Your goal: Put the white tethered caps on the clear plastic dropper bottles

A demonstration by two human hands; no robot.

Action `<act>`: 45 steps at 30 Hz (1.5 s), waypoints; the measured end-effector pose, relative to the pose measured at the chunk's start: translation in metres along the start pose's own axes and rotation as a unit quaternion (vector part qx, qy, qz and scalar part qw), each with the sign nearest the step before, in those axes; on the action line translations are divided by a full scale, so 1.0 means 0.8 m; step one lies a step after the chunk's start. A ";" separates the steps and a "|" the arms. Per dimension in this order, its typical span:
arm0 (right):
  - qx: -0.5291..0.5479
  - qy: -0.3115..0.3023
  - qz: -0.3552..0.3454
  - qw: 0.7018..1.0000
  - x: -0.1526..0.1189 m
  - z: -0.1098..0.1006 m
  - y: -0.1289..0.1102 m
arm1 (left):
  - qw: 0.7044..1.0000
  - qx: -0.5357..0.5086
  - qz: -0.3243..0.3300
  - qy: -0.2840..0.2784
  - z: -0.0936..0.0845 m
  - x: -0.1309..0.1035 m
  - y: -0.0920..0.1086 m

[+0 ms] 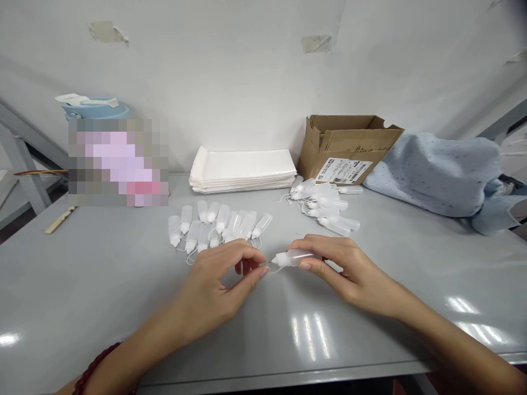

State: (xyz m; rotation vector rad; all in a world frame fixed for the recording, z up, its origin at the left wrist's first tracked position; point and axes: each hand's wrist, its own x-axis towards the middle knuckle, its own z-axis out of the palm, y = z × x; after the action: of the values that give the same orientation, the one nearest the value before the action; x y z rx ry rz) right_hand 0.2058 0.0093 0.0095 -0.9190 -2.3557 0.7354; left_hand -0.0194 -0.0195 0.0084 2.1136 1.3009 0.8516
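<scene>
My right hand point(337, 263) holds a small translucent squeeze bottle point(298, 257) on its side between thumb and fingers. The bottle's white nozzle points left, with a thin dark needle-like tip. A thin white strap curves from its neck toward my left hand point(230, 274). The left thumb and forefinger are pinched on the bottle's small cap point(265, 264), mostly hidden by the fingertips, just off the nozzle tip. Beyond the left hand lie several similar bottles point(223, 216) with straps. Another pile of such bottles point(329, 206) lies beyond the right hand.
A stack of white envelopes or padded mailers point(247, 164) lies by the wall. Right of it stand an open cardboard box point(349, 148) and a light blue cloth point(440, 170). A blue-lidded container point(96, 109), partly blurred out, and a yellowish strip point(61, 219) are at left.
</scene>
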 end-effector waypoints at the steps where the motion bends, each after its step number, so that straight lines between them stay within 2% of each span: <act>1: 0.000 0.000 -0.002 1.000 0.000 0.000 0.000 | 1.000 0.000 0.004 0.001 0.000 0.000 0.000; 12: 0.024 0.017 -0.049 0.998 -0.001 0.013 0.002 | 0.999 -0.004 0.030 0.021 0.007 -0.004 -0.003; 22: 0.026 0.020 -0.051 0.998 -0.001 0.017 0.003 | 0.998 0.005 0.050 0.036 0.011 -0.006 -0.003; 29: 0.027 -0.015 -0.041 0.999 0.001 0.018 0.001 | 0.995 0.020 0.085 0.043 0.008 -0.007 -0.004; 34: 0.009 0.006 -0.053 0.999 0.001 0.015 0.003 | 0.996 0.040 0.078 0.026 0.003 -0.005 -0.006; 38: -0.010 0.018 -0.047 0.999 0.002 0.012 0.004 | 0.996 0.051 0.066 0.043 0.001 -0.005 -0.007; 45: -0.007 0.037 -0.063 0.997 0.005 0.014 0.007 | 0.991 0.043 0.115 0.050 0.007 -0.004 -0.013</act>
State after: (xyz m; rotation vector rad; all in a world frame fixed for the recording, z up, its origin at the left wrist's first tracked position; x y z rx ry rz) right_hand 0.1989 0.0123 -0.0011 -0.7829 -2.3320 0.6246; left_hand -0.0224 -0.0188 -0.0037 2.3497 1.1746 1.0242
